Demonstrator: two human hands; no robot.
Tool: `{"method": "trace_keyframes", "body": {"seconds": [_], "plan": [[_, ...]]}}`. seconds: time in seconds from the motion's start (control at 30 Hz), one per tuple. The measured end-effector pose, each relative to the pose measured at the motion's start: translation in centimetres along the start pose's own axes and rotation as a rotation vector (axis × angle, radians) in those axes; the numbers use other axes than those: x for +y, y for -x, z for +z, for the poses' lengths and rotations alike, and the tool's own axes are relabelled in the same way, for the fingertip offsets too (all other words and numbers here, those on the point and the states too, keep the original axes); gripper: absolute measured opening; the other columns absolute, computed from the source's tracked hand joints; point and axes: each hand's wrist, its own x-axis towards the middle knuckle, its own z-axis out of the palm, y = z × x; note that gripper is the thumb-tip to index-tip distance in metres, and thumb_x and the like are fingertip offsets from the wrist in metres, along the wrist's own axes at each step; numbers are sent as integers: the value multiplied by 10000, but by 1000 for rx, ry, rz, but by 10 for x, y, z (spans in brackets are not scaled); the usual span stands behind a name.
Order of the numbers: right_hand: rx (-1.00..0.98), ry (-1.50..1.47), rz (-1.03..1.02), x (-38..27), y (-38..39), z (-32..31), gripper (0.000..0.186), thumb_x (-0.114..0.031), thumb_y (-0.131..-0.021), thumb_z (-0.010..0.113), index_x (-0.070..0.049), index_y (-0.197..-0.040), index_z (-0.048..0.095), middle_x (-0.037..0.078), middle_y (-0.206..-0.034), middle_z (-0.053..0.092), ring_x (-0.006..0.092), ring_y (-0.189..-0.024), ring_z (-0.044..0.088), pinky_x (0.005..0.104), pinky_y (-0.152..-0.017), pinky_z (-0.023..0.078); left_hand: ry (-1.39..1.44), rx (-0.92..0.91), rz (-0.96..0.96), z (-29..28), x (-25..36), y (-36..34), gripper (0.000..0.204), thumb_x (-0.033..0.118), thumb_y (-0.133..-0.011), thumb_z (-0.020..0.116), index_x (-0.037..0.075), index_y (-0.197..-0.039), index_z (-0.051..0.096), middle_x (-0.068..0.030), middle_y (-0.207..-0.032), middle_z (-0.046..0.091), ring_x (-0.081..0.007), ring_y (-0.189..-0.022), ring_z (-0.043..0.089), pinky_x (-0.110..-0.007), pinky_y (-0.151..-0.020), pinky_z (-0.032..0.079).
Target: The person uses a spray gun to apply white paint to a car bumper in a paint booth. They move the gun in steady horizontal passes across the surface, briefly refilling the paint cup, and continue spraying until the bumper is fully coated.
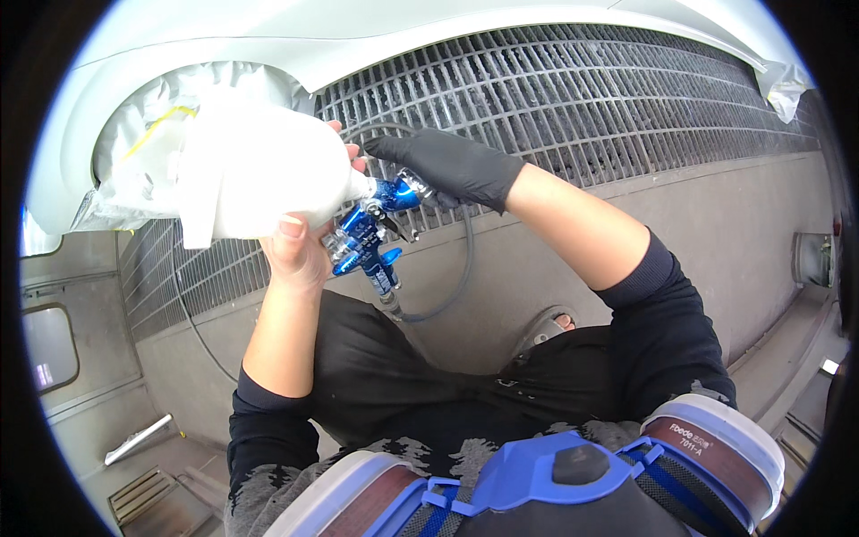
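Note:
My bare left hand (295, 246) grips a white paint cup (255, 166) from underneath, with some fingertips showing beyond its far side. The cup is tipped sideways and joined to a blue-and-silver spray gun (367, 233), which hangs below it with a grey hose curving from its lower end. My right hand (452, 170), in a black glove, is closed around the silver-and-blue front end of the gun, just right of the cup's neck; its lower fingers are partly hidden.
A pale car body panel (125, 72) arches overhead, with a plastic-masked wheel opening (134, 170) behind the cup. A metal floor grating (573, 89) runs beneath it. My legs and sandalled foot (546, 331) are below; a blue respirator (555, 474) hangs at my chest.

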Motion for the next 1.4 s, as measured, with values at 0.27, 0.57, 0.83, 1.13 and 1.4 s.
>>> {"method": "trace_keyframes", "body": {"seconds": [0.27, 0.57, 0.83, 1.13, 1.4], "plan": [[414, 337, -256, 32, 1, 40, 123, -119, -909, 627, -4, -934, 664, 201, -740, 679, 368, -635, 683, 480, -611, 540, 40, -6, -53, -14, -12, -11, 1114, 645, -697, 810, -66, -1466, 433, -266, -1331, 614, -357, -1103, 707, -480, -929, 624], [574, -22, -102, 47, -4, 61, 423, -286, -1002, 552, -7, -715, 690, 255, -709, 658, 408, -659, 681, 504, -626, 518, -111, -186, -10, -24, -29, -14, 1149, 714, -652, 806, -45, -1441, 461, -229, -1289, 623, -310, -1045, 716, -412, -836, 620], [-16, -328, 345, 57, -15, 41, 188, -137, -944, 574, -28, -1005, 714, 222, -869, 727, 357, -767, 719, 451, -747, 554, -637, -271, 377, -42, -61, 1, 1035, 502, -778, 865, -19, -1516, 361, -264, -1392, 570, -350, -1150, 678, -479, -978, 573], [458, -14, -170, 80, -10, 79, 184, -134, -940, 582, -42, -807, 668, 210, -710, 674, 398, -670, 686, 485, -662, 542, -202, -276, 161, -35, -60, -12, 1068, 543, -719, 866, -36, -1483, 395, -245, -1315, 605, -337, -1065, 696, -436, -876, 597], [770, 396, -826, 49, -11, 32, 257, -361, -950, 638, -116, -956, 715, 103, -755, 642, 254, -591, 615, 373, -611, 548, 93, -125, 14, -30, -14, -33, 1153, 741, -662, 764, -73, -1420, 460, -296, -1267, 617, -337, -964, 733, -413, -778, 654]]}}
